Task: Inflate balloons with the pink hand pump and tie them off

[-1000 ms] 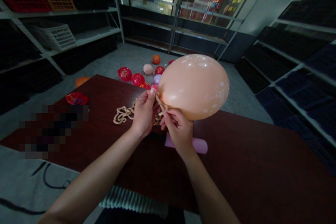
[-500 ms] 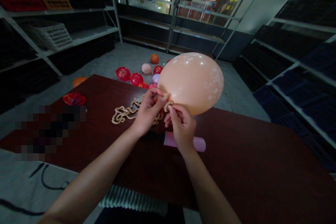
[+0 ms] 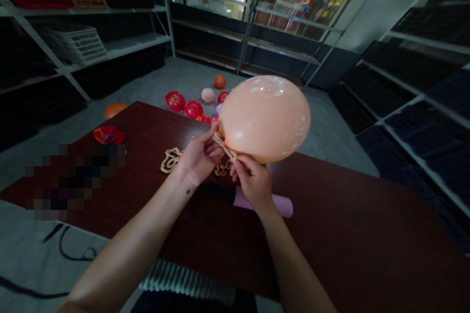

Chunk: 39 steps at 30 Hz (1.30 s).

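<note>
A peach balloon (image 3: 265, 117) with white print, fully blown up, floats just above the dark red table (image 3: 348, 225). My left hand (image 3: 198, 159) pinches its stretched neck (image 3: 223, 145) near the balloon's base. My right hand (image 3: 251, 181) grips the lower end of the same neck, fingers closed. Under my hands lies a heap of limp peach balloons (image 3: 172, 159), and a pink hand pump (image 3: 273, 204) rests on the table beside my right wrist.
A flat red balloon (image 3: 108, 135) lies at the table's left end. Several red, orange and pale balloons (image 3: 193, 108) sit on the grey floor beyond the table. Metal shelves (image 3: 110, 49) with crates line both sides. A black cable (image 3: 69, 254) trails on the floor.
The neck, coiled near my fingers half a second ago, is now pulled out straight between both hands. The balloon turned slightly and my right hand dropped a little.
</note>
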Each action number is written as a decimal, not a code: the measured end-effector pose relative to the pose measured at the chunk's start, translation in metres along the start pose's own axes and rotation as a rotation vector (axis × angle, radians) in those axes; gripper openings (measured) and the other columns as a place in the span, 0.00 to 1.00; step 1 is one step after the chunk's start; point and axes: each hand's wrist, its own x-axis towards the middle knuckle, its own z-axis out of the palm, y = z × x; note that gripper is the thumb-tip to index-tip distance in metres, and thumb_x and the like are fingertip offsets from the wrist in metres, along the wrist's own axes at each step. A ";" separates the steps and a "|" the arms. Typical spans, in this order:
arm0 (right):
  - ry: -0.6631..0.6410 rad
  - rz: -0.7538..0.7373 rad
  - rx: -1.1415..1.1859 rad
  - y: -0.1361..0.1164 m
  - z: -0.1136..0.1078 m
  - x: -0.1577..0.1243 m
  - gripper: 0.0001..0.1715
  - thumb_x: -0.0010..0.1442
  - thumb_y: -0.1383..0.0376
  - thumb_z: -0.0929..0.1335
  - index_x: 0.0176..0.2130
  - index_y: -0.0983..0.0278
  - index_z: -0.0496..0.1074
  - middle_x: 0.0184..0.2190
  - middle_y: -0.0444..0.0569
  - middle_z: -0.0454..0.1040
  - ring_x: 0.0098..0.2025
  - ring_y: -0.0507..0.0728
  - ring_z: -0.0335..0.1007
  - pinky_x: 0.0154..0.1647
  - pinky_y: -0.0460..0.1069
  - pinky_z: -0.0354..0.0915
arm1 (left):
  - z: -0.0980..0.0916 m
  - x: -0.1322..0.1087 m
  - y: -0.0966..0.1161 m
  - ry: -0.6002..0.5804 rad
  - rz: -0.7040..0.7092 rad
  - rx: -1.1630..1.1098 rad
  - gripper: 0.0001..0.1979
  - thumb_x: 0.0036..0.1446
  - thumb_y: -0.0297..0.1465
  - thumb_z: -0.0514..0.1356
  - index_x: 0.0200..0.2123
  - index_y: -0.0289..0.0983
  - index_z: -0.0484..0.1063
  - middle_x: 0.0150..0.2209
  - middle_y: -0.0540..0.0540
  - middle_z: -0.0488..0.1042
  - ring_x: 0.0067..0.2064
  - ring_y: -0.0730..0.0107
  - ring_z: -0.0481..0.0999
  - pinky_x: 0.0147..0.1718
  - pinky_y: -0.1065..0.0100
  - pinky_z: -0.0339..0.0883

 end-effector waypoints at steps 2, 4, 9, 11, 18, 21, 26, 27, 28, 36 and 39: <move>-0.011 0.020 0.015 0.000 0.000 0.001 0.11 0.67 0.59 0.66 0.36 0.60 0.76 0.22 0.41 0.75 0.19 0.48 0.70 0.24 0.44 0.67 | 0.000 0.000 0.000 -0.031 0.012 -0.016 0.10 0.58 0.24 0.67 0.29 0.35 0.68 0.21 0.56 0.58 0.18 0.82 0.53 0.14 0.78 0.50; 0.010 0.053 0.054 -0.001 0.001 0.001 0.11 0.67 0.59 0.66 0.36 0.60 0.75 0.22 0.40 0.75 0.19 0.48 0.70 0.24 0.44 0.68 | 0.001 -0.003 -0.003 -0.093 0.077 0.008 0.11 0.57 0.26 0.69 0.31 0.35 0.68 0.23 0.55 0.60 0.19 0.82 0.57 0.16 0.79 0.54; 0.118 0.131 0.314 -0.006 0.000 0.003 0.10 0.65 0.56 0.68 0.39 0.60 0.73 0.22 0.40 0.76 0.19 0.49 0.69 0.20 0.45 0.66 | 0.004 -0.012 -0.017 -0.301 0.242 0.226 0.14 0.52 0.31 0.74 0.39 0.38 0.74 0.32 0.51 0.71 0.30 0.76 0.72 0.29 0.77 0.69; 0.147 0.146 0.386 -0.009 -0.002 0.004 0.10 0.65 0.56 0.68 0.39 0.60 0.73 0.21 0.40 0.75 0.19 0.49 0.69 0.20 0.45 0.66 | 0.002 -0.012 -0.022 -0.367 0.288 0.366 0.15 0.52 0.30 0.74 0.43 0.39 0.78 0.34 0.49 0.74 0.33 0.73 0.74 0.33 0.74 0.71; 0.184 0.147 0.458 -0.004 0.003 0.005 0.14 0.63 0.53 0.70 0.38 0.61 0.74 0.21 0.40 0.75 0.16 0.47 0.65 0.16 0.44 0.63 | -0.004 -0.006 -0.028 -0.295 0.535 0.706 0.13 0.62 0.40 0.67 0.41 0.37 0.84 0.40 0.43 0.81 0.39 0.65 0.77 0.39 0.69 0.71; 0.187 0.138 0.473 0.000 0.006 0.004 0.14 0.63 0.53 0.70 0.38 0.61 0.75 0.21 0.39 0.75 0.16 0.47 0.64 0.16 0.43 0.62 | -0.004 -0.005 -0.029 -0.257 0.612 0.749 0.14 0.62 0.42 0.67 0.40 0.38 0.85 0.37 0.44 0.81 0.37 0.66 0.77 0.37 0.69 0.70; 0.141 0.150 0.452 0.004 0.010 0.000 0.15 0.63 0.52 0.70 0.38 0.61 0.75 0.20 0.39 0.74 0.17 0.47 0.66 0.17 0.43 0.63 | -0.009 -0.001 -0.029 -0.167 0.618 0.703 0.18 0.63 0.46 0.65 0.36 0.37 0.84 0.25 0.48 0.73 0.24 0.73 0.67 0.23 0.71 0.60; 0.121 0.162 0.441 0.005 0.010 0.000 0.15 0.63 0.52 0.70 0.38 0.61 0.75 0.21 0.40 0.74 0.17 0.47 0.66 0.18 0.43 0.64 | -0.010 0.000 -0.029 -0.135 0.615 0.681 0.19 0.62 0.47 0.65 0.34 0.36 0.84 0.22 0.49 0.69 0.22 0.74 0.64 0.21 0.72 0.57; 0.103 0.176 0.430 0.005 0.011 -0.001 0.16 0.63 0.52 0.70 0.37 0.62 0.75 0.20 0.40 0.74 0.17 0.47 0.66 0.18 0.43 0.64 | -0.010 0.001 -0.029 -0.103 0.609 0.660 0.20 0.61 0.47 0.65 0.33 0.36 0.83 0.19 0.51 0.65 0.20 0.75 0.60 0.19 0.73 0.53; -0.027 0.229 0.328 0.005 0.007 -0.001 0.16 0.64 0.52 0.69 0.34 0.62 0.74 0.20 0.41 0.74 0.18 0.48 0.68 0.20 0.44 0.65 | 0.003 -0.005 -0.023 0.019 0.315 0.345 0.20 0.59 0.45 0.68 0.26 0.35 0.75 0.22 0.50 0.71 0.21 0.78 0.68 0.19 0.78 0.60; -0.071 0.222 0.319 0.002 0.004 0.000 0.15 0.64 0.54 0.68 0.32 0.62 0.73 0.20 0.41 0.74 0.18 0.48 0.68 0.20 0.44 0.66 | 0.008 -0.011 -0.015 0.040 0.177 0.263 0.19 0.64 0.42 0.65 0.26 0.35 0.73 0.23 0.51 0.71 0.22 0.79 0.69 0.20 0.80 0.61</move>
